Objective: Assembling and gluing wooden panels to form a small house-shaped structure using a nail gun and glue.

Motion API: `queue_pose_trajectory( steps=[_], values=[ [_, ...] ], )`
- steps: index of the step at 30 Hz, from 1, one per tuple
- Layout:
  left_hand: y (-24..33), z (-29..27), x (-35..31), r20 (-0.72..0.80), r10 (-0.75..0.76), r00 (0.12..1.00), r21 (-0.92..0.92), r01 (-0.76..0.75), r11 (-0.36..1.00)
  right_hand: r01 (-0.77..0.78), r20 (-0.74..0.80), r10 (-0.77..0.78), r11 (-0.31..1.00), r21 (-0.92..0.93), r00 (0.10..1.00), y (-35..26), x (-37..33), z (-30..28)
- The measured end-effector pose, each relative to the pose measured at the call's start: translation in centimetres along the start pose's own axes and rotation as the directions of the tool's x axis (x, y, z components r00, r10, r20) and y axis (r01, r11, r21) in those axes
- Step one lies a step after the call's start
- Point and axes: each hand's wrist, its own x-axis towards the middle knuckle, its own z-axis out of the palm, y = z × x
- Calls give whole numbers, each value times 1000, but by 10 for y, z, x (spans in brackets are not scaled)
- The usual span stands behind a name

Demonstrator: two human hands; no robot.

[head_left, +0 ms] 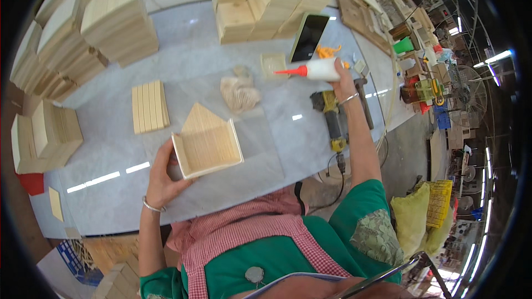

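Note:
My left hand (164,177) grips the left side of a small house-shaped wooden box (209,147). Its peaked back panel points away from me, and the front is open. Up at the right, my right hand (344,84) is closed around a white squeeze bottle (322,70) with a long red nozzle. That nozzle points left, close to a small translucent square dish (274,65). Between the box and the dish lies a crumpled, stained cloth (239,93). A stack of thin wooden strips (150,107) rests beyond my left hand, apart from it.
Stacked wooden panels (119,22) stand at the far left, with more wooden blocks (271,5) at the back. A phone (310,37) leans upright near the bottle. Below my right hand lie a yellow-black power drill (333,122) with a cord and a hammer (363,102).

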Motion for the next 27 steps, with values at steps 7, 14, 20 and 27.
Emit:
queue_pose_trajectory(
  steps=[7,14,20,27],
  values=[
    [3,2,1,-6,0,1000,-17,0,1000,83,-173,-286,701,-708,943,37,34,-40],
    [23,-25,-3,100,62,993,41,-67,997,281,17,-523,429,-858,852,6,5,-13],
    [73,-125,60,-303,273,913,525,-80,848,493,169,-622,396,-775,765,-27,-33,46],
    [151,-154,189,-530,363,767,758,236,607,619,316,-586,436,-653,747,-35,-80,93]
  ],
)
